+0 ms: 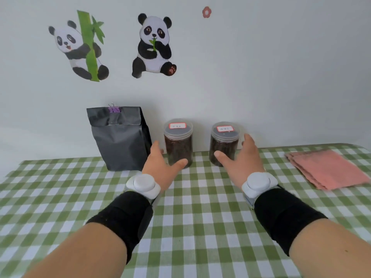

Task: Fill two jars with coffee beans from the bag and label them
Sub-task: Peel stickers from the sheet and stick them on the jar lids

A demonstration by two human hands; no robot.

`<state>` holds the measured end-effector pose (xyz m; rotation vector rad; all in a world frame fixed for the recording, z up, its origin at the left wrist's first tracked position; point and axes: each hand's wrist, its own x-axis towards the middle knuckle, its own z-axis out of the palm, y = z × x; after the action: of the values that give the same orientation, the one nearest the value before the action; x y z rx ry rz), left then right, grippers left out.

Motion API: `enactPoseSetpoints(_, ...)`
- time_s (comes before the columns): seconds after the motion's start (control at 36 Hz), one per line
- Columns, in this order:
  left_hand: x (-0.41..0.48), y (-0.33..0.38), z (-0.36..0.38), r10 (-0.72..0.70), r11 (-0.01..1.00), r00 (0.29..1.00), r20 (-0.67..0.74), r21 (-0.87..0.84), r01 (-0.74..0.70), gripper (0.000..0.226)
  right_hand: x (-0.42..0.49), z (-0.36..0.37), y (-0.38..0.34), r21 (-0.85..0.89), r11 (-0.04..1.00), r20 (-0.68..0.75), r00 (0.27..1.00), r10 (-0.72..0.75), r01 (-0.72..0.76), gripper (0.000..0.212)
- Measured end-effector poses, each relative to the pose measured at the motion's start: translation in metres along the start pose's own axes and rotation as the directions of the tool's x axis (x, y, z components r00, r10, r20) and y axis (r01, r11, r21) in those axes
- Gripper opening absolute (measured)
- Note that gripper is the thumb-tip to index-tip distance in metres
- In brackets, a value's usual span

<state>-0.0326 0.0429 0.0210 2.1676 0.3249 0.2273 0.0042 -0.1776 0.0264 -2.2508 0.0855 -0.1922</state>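
Two clear plastic jars stand near the table's far edge, both lidded and full of dark coffee beans. The left jar point(178, 141) has a red-bordered label point(177, 125) on its lid, and so does the right jar point(223, 143), its label point(225, 129) also on top. My left hand point(160, 167) is spread at the left jar's base, fingers to its left and thumb in front. My right hand point(245, 159) is spread round the right jar, thumb in front and fingers on its right side. The black coffee bag point(120, 141) stands at the left, folded shut under a purple clip point(114, 109).
A green-and-white checked cloth point(200, 217) covers the table, which meets a white wall with panda stickers. A folded pink cloth point(327, 169) lies at the right. Both wrists wear white trackers on black bands.
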Motion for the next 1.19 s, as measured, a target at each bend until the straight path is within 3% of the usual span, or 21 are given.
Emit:
enactPoseSetpoints(0.06, -0.016, -0.006, -0.008, 0.012, 1.0, 1.0, 0.008, 0.011, -0.012, 0.094, -0.02, 0.004, -0.002, -0.052, 0.996, 0.033, 0.997, -0.072, 0.074, 0.092)
enactPoseSetpoints(0.14, -0.046, -0.015, -0.035, 0.022, 0.997, 1.0, 0.018, 0.078, -0.024, 0.07, -0.061, 0.007, -0.018, -0.112, 0.974, 0.208, 0.963, -0.171, 0.197, 0.073)
enactPoseSetpoints(0.22, -0.069, -0.026, -0.066, 0.028, 0.985, 1.0, -0.003, 0.169, -0.027, 0.056, -0.102, 0.013, -0.038, -0.109, 0.945, 0.375, 0.893, -0.247, 0.308, 0.058)
enactPoseSetpoints(0.39, -0.12, -0.054, -0.138, -0.019, 0.984, 0.995, -0.098, 0.175, 0.036, 0.046, -0.191, 0.037, -0.078, -0.029, 0.883, 0.574, 0.731, -0.369, 0.468, 0.046)
enactPoseSetpoints(0.53, -0.15, -0.076, -0.183, -0.104, 0.977, 0.981, -0.165, 0.165, 0.132, 0.045, -0.235, 0.064, -0.101, -0.074, 0.833, 0.736, 0.594, -0.325, 0.548, 0.035)
enactPoseSetpoints(0.83, -0.206, -0.146, -0.263, -0.283, 0.955, 0.901, -0.329, -0.005, 0.298, 0.046, -0.294, 0.126, -0.133, -0.118, 0.603, 0.913, 0.325, -0.246, 0.789, 0.042)
enactPoseSetpoints(0.94, -0.214, -0.164, -0.274, -0.308, 0.947, 0.888, -0.342, -0.024, 0.319, 0.045, -0.295, 0.144, -0.136, -0.134, 0.511, 0.909, 0.31, -0.277, 0.849, 0.043)
enactPoseSetpoints(1.06, -0.213, -0.177, -0.279, -0.308, 0.949, 0.896, -0.321, -0.038, 0.313, 0.045, -0.286, 0.168, -0.141, -0.156, 0.491, 0.879, 0.347, -0.326, 0.857, 0.045)
enactPoseSetpoints(1.19, -0.197, -0.194, -0.281, -0.293, 0.954, 0.907, -0.303, -0.029, 0.298, 0.044, -0.261, 0.207, -0.158, -0.216, 0.545, 0.86, 0.422, -0.287, 0.81, 0.051)
